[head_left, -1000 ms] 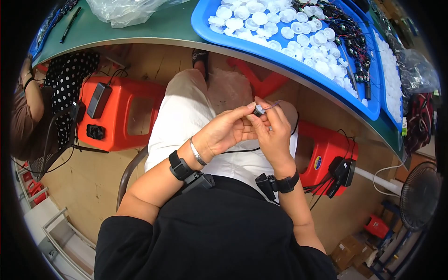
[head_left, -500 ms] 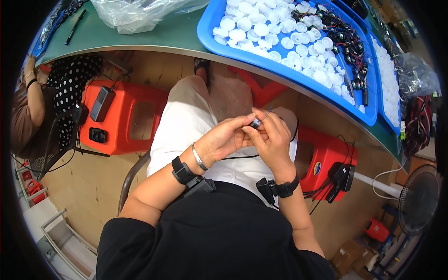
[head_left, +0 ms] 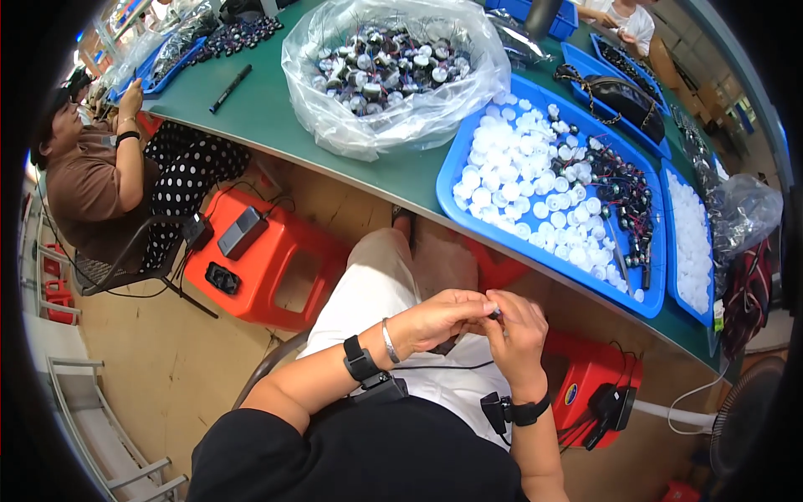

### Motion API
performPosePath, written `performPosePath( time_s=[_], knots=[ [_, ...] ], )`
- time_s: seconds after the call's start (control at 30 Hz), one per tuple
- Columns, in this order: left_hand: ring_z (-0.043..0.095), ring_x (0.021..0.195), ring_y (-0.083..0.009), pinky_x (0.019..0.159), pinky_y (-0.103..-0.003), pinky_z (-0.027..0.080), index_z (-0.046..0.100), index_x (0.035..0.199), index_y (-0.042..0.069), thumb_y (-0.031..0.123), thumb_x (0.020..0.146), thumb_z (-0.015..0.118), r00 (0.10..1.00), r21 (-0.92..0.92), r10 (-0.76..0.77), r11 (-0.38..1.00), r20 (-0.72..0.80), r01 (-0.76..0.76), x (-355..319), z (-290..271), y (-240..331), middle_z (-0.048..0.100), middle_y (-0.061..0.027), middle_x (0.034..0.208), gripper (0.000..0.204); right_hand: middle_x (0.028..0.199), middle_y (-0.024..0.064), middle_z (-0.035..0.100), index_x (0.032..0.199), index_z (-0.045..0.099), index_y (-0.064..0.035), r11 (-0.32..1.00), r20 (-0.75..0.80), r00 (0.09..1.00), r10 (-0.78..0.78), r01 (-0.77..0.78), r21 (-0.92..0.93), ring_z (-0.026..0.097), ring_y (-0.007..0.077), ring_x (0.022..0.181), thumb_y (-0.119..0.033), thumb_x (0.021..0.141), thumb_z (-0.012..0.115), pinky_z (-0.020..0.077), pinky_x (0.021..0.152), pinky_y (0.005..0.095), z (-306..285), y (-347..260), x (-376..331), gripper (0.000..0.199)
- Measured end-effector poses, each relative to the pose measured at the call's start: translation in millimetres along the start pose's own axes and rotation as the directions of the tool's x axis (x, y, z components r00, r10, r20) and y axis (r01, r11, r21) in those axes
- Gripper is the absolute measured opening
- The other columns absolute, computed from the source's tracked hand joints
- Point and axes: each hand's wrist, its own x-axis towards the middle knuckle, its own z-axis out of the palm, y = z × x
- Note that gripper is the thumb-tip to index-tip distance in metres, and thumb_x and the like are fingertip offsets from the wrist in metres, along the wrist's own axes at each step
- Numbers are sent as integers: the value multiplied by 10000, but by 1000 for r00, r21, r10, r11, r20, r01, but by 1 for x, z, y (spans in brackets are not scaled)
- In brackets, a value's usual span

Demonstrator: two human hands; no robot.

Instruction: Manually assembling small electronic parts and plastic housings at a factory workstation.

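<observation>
My left hand (head_left: 442, 320) and my right hand (head_left: 517, 333) meet above my lap, fingertips together. Both are closed in a pinch around a small dark wired component (head_left: 495, 314), mostly covered by the fingers. Past them on the green table (head_left: 360, 171) lies a blue tray (head_left: 449, 180), the nearest container to my hands. Loose translucent white plastic caps (head_left: 502, 180) fill its left part, and dark wired components (head_left: 623, 188) with red and blue leads are heaped on its right.
A clear plastic bag (head_left: 309, 125) of capped wired parts stands left of the tray. A black pen (head_left: 231, 88) lies farther left. Another blue tray (head_left: 711, 284) of white pieces is at right. Red stools (head_left: 251, 297) flank my legs; a co-worker (head_left: 92, 180) sits at left.
The view has swung up and left, bringing the full bag and the co-worker into sight. My hands stay together at the component, which the fingers now cover more.
</observation>
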Motion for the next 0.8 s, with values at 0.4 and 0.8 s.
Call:
performPosePath(
  time_s=[0.4, 0.8],
  knots=[
    [586, 923, -98, 835, -259, 463, 634, 1055, 11, 156, 922, 591, 753, 752, 644, 429, 134, -500, -39, 74, 129, 656, -57, 1019, 201, 948, 141, 658, 1060, 617, 1, 971, -182, 971, -156, 117, -206, 625, 300, 808, -138, 780, 737, 482, 695, 375, -79, -17, 57, 335],
    [600, 1000, -267, 896, -351, 462, 639, 1104, 66, 97, 801, 710, 393, 806, 711, -564, 584, -178, 22, 67, 199, 643, -118, 1090, 313, 867, 173, 663, 979, 661, -75, 838, 18, 977, 212, -172, -517, 633, 360, 804, -138, 908, 519, 495, 711, 434, -121, 69, 119, 170]
  ],
)
